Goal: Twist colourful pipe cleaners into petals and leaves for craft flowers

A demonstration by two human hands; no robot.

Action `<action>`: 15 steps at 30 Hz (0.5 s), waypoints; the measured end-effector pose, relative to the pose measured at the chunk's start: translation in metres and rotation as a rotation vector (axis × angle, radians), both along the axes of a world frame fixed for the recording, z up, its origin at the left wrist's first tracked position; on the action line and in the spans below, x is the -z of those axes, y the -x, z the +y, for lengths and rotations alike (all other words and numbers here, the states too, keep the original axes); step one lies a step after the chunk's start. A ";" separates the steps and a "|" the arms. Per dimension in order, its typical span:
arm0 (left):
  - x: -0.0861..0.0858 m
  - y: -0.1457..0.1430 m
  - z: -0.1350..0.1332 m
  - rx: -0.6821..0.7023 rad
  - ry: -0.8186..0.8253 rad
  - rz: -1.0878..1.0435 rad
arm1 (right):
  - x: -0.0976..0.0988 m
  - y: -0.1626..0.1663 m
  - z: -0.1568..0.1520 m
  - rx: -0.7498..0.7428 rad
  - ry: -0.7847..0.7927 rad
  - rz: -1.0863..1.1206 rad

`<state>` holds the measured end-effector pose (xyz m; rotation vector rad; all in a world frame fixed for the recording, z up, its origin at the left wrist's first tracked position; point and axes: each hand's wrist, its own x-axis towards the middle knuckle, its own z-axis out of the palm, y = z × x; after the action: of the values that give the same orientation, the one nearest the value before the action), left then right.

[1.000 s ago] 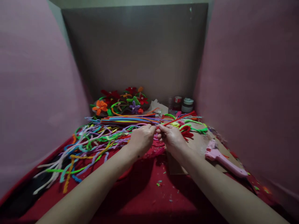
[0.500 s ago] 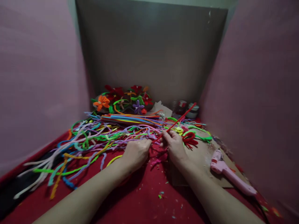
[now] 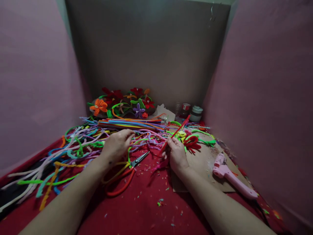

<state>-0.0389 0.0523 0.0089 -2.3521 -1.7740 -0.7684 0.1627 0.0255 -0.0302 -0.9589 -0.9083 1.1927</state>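
Note:
My right hand (image 3: 176, 153) pinches a straight red pipe cleaner (image 3: 175, 133) that slants up and away to the right. My left hand (image 3: 116, 145) rests with fingers curled down on the tangled pile of coloured pipe cleaners (image 3: 97, 140), and I cannot make out whether it grips one. Just in front of it lie scissors with red handles (image 3: 127, 173), blades pointing toward my right hand. Both hands are over a red cloth (image 3: 146, 209).
Finished pipe-cleaner flowers (image 3: 122, 102) stand at the back. Two small jars (image 3: 190, 112) sit at the back right. A pink glue gun (image 3: 228, 174) lies on a cardboard sheet (image 3: 207, 163) to the right. Pink walls close in on both sides.
My left hand let go of the red pipe cleaner and moved left onto the pile, uncovering the scissors. My right hand keeps the pipe cleaner and tilted it more upright.

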 end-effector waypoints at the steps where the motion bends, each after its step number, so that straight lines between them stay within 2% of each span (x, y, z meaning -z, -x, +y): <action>1: -0.003 0.006 0.004 -0.028 0.026 -0.021 | 0.000 -0.001 0.001 -0.009 0.010 0.015; 4: -0.012 0.023 0.015 -0.022 0.176 0.001 | 0.001 -0.001 0.002 -0.054 0.042 0.046; 7: -0.016 0.036 0.022 0.066 0.279 0.148 | 0.004 -0.001 0.003 -0.147 0.054 0.088; 11: -0.009 0.043 0.027 0.128 0.288 0.293 | 0.006 0.002 0.002 -0.218 0.063 0.088; 13: -0.003 0.045 0.029 0.135 0.278 0.237 | 0.005 0.003 0.000 -0.192 0.061 0.063; 15: 0.001 0.048 0.031 0.069 0.240 0.197 | 0.005 0.003 -0.001 -0.178 0.048 0.021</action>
<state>-0.0870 0.0835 0.0075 -2.5456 -1.7969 -0.3309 0.1595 0.0245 -0.0350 -0.9162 -0.9677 1.3782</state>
